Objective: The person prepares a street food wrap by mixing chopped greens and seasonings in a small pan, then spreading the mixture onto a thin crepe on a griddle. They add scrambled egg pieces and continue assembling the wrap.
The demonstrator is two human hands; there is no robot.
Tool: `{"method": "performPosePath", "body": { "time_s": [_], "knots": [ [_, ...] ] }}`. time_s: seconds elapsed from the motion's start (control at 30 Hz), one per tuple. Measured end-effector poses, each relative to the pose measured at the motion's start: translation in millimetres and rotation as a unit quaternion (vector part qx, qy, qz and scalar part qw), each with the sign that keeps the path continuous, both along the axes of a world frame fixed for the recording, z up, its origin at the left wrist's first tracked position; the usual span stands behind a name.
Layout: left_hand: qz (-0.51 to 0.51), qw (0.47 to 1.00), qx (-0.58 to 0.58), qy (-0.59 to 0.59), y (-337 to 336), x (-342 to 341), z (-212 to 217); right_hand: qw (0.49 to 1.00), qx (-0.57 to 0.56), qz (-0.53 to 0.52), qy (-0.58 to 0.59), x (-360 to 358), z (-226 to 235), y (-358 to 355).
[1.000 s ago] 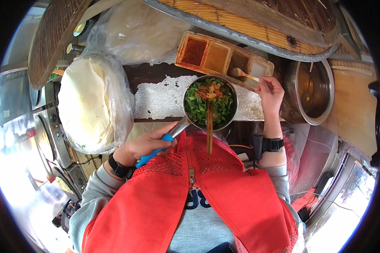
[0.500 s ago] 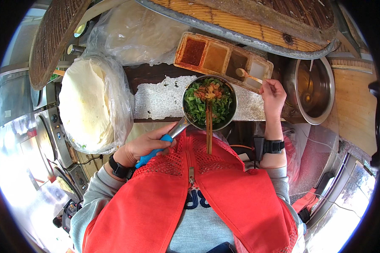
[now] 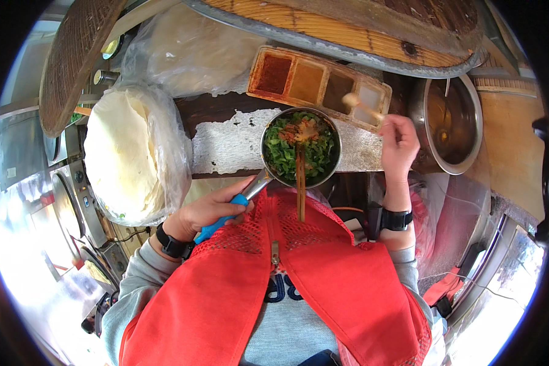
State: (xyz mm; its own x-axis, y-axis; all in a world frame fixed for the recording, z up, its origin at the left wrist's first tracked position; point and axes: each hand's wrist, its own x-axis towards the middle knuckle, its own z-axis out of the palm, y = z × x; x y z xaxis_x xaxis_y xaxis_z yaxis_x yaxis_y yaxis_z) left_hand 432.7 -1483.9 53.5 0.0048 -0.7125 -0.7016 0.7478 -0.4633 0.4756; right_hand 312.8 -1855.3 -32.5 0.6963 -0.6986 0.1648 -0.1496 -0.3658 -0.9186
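Observation:
My left hand (image 3: 216,210) is closed round the blue handle of a steel saucepan (image 3: 266,160), just in front of my chest. Chopped green leaves (image 3: 287,149) fill the pan, topped by reddish and tan seasoning powder (image 3: 302,129). A pair of wooden chopsticks (image 3: 301,189) stands in the greens and sticks out over the pan's near rim. My right hand (image 3: 400,143) pinches a small wooden spoon (image 3: 355,101), slightly blurred, over the right end of a spice box (image 3: 293,100). That box has compartments of red, tan, dark and white seasoning.
A stack of thin pale flatbreads (image 3: 121,155) in clear plastic lies at left, with another plastic bag (image 3: 195,52) behind it. A metal bowl (image 3: 474,122) with liquid and a utensil stands at right. Large round wooden lids (image 3: 372,30) overhang the far side.
The spoon has shifted slightly up and is now blurred by motion. My right hand has moved a little to the right. The pan stays in my left hand.

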Motion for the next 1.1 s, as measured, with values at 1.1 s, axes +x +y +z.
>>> {"method": "performPosePath", "body": {
  "time_s": [1.1],
  "knots": [
    [-0.076, 0.997, 0.001, 0.008, -49.5, 1.7, 12.7, 0.903, 0.396, -0.152, -0.067, -30.0, -46.0, -17.9]
  ]
}}
